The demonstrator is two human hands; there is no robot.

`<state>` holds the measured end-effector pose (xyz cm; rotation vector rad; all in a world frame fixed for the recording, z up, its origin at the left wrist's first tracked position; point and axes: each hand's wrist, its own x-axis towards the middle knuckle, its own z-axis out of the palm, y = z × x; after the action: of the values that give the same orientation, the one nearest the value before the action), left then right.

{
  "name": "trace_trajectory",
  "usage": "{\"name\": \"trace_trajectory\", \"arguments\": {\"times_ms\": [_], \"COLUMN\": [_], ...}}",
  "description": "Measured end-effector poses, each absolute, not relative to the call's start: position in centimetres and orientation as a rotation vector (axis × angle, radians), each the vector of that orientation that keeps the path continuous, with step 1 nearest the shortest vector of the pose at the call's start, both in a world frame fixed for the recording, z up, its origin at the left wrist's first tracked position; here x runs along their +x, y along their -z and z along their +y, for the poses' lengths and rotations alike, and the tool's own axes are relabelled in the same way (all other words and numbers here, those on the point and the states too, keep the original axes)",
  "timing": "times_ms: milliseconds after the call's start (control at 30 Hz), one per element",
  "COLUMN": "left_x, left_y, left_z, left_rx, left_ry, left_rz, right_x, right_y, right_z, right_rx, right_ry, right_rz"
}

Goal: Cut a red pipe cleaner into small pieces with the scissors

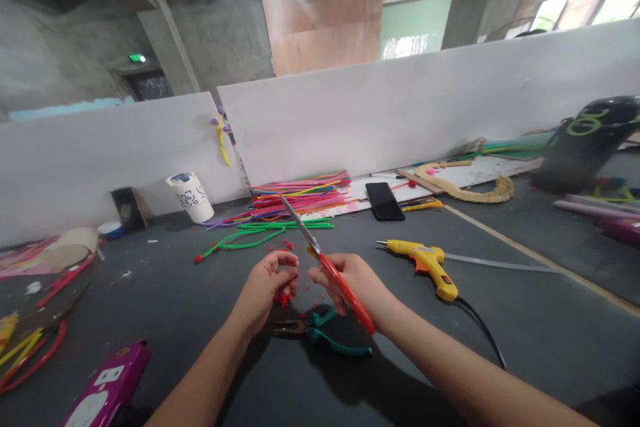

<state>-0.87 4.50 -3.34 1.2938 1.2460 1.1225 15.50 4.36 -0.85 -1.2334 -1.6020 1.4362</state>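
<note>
Teal-handled pliers (315,334) on the grey table (175,307), just below the hands. Left hand (270,287): fingers curled in by the red scraps (284,299), can't tell if they're clamped on anything. Right hand (353,283): fingers wrapped round red-handled scissors (351,297), blades pointing up and away. Yellow glue gun (425,259) off to the right. Farther back: green stems (260,232), pink-red bundle (300,201), black phone (384,201), then white panels (325,127).

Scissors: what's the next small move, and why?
Probably bring the scissors toward the left hand: the right hand holds them with blades pointing forward, apart from the left, which curls above small red bits.
</note>
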Motion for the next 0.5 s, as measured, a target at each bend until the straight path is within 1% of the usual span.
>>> {"name": "trace_trajectory", "arguments": {"times_ms": [133, 300, 500], "left_x": [0.3, 0.9, 1.5], "left_y": [3.5, 3.3, 3.4], "left_z": [3.1, 1.9, 1.5], "left_rx": [1.196, 1.111, 1.068], "left_ry": [-1.110, -1.055, -1.070], "left_rz": [1.149, 1.074, 0.993], "right_x": [15.1, 16.0, 16.4], "right_y": [1.6, 2.2, 1.5], "right_z": [4.0, 3.2, 2.6], "right_rx": [-1.150, -1.023, -1.064], "right_ry": [-1.531, -1.472, -1.462], "right_rz": [-1.564, -1.650, -1.682]}}
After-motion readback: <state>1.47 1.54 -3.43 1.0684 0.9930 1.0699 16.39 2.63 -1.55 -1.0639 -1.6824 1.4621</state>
